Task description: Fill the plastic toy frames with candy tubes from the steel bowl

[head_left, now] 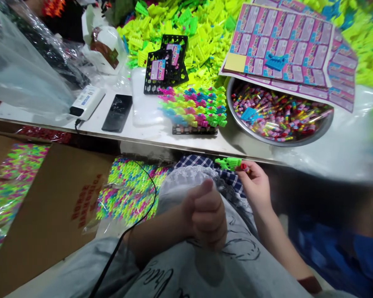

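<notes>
Head cam: right hand (254, 182) pinches a green toy gun (228, 163) by its rear end, just below the table (136, 134) edge. Left hand (207, 213) is a closed fist over the lap, prob empty, can't tell. Toy looks light, stiff plastic, so grip the body w/ fingertips.

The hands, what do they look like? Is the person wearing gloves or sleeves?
No gloves. The left hand and right hand are bare, and both forearms are bare too. No rings or watch show. Near the right elbow there is a dark red edge, perhaps a cuff; it is too cut off to tell.
</notes>
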`<move>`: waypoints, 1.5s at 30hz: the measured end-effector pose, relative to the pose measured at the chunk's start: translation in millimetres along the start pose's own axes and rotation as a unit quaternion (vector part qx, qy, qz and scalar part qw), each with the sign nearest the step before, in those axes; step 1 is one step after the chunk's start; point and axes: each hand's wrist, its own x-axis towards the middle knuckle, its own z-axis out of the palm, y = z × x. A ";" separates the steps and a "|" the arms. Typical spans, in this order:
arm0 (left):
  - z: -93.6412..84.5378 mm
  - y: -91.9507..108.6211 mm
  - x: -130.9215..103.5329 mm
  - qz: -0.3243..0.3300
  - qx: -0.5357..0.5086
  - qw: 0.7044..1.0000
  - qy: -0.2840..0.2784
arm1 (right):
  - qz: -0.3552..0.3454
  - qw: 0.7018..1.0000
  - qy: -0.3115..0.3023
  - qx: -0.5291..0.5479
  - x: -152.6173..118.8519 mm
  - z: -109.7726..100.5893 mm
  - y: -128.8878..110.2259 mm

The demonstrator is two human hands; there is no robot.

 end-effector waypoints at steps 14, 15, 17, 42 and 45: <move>26.3 38.7 10.2 -0.128 -0.075 0.980 -0.130 | -0.086 0.996 0.011 -0.038 -3.0 -4.3 2.1; 24.3 41.9 14.6 -0.120 -0.035 0.985 -0.115 | -0.125 0.991 0.011 -0.055 -4.6 -6.0 0.3; 16.8 44.4 25.2 -0.079 0.045 0.995 -0.038 | -0.210 0.974 -0.006 -0.086 -7.1 -10.0 -4.5; 17.3 52.6 45.2 0.301 0.059 0.944 0.123 | -0.026 0.972 -0.231 -0.024 -27.3 13.1 -13.1; 16.2 51.0 45.7 0.315 0.067 0.940 0.110 | 0.077 0.967 -0.235 0.067 -31.6 21.1 -10.2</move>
